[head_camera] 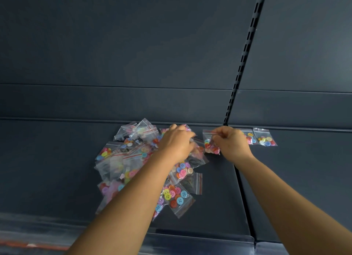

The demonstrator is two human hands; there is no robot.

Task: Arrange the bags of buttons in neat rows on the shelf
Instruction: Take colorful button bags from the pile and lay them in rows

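A loose pile of small clear zip bags of coloured buttons point(133, 159) lies on the dark shelf point(47, 159), left of centre. My left hand point(176, 142) rests on the pile's far right part, fingers curled over a bag there. My right hand point(231, 143) pinches the top of one bag of red and pink buttons point(209, 144) near the back wall. To its right, two bags lie side by side along the back edge: one point(249, 137) partly hidden by my hand, the other point(265, 137) in full view.
A slotted upright rail point(242, 64) runs up the dark back panel. A seam point(243, 197) splits the shelf into two sections. The shelf's front lip point(190, 239) runs along the bottom.
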